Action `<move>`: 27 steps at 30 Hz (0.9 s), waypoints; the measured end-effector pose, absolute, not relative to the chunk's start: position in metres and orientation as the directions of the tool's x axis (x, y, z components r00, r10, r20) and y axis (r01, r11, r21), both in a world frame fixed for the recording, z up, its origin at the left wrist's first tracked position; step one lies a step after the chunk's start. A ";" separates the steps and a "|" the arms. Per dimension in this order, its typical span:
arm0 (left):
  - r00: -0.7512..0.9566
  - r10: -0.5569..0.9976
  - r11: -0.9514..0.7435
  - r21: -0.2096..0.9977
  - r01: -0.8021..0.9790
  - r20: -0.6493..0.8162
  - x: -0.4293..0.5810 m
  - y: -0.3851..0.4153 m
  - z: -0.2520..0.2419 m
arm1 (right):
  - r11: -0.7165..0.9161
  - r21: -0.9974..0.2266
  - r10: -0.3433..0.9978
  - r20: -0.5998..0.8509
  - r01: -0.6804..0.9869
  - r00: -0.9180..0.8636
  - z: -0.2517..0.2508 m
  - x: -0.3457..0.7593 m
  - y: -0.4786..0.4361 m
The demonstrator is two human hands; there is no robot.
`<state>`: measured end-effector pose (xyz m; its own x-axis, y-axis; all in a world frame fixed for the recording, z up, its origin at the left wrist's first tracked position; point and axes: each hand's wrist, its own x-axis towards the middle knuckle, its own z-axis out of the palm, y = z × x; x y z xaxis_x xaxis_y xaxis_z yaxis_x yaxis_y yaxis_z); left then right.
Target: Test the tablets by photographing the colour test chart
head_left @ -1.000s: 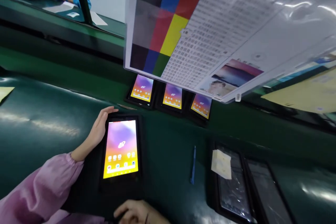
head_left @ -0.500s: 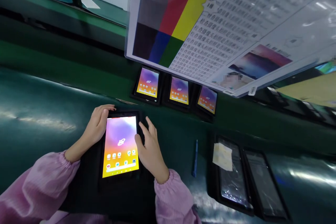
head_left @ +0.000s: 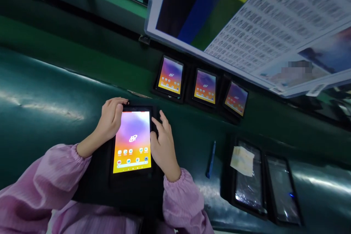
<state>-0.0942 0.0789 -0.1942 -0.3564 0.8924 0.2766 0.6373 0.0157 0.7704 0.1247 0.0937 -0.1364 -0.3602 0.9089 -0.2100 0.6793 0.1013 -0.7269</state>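
Note:
A lit tablet point(head_left: 133, 142) with a purple-to-yellow home screen lies on a black pad point(head_left: 93, 186) on the green table. My left hand point(head_left: 110, 120) curls over the tablet's upper left corner and grips its edge. My right hand point(head_left: 163, 144) rests along the tablet's right edge, fingers bent against the frame. Both arms wear pink sleeves.
Three more lit tablets point(head_left: 204, 87) stand in a row at the back under a tilted colour test chart point(head_left: 246, 18). A blue pen point(head_left: 211, 159) lies to the right. Two dark tablets point(head_left: 263, 182) in plastic film sit further right, one bearing a yellowish note point(head_left: 242, 161).
My right hand came up from the bottom edge to the tablet's right side, and has shifted slightly upward since. The view has tilted downward. My left hand stays at the top left corner.

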 end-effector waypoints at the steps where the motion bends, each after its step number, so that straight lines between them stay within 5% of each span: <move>1: -0.355 0.893 0.015 0.769 0.638 0.277 -0.095 0.079 -0.194 | 0.114 -0.722 0.907 -0.205 0.683 -0.368 -0.138 0.125 0.093; 20: -0.343 0.905 0.030 0.766 0.642 0.253 -0.095 0.077 -0.193 | 0.185 -0.775 0.922 -0.077 0.604 -0.380 -0.157 0.122 0.103; 27: -0.350 0.906 0.047 0.766 0.642 0.237 -0.094 0.078 -0.192 | 0.145 -0.781 0.912 -0.132 0.608 -0.388 -0.154 0.126 0.100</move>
<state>-0.0937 0.0782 -0.1919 -0.3496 0.9063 0.2375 0.6417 0.0469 0.7655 0.1255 0.1003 -0.1540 -0.3882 0.9120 -0.1323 0.6075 0.1453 -0.7809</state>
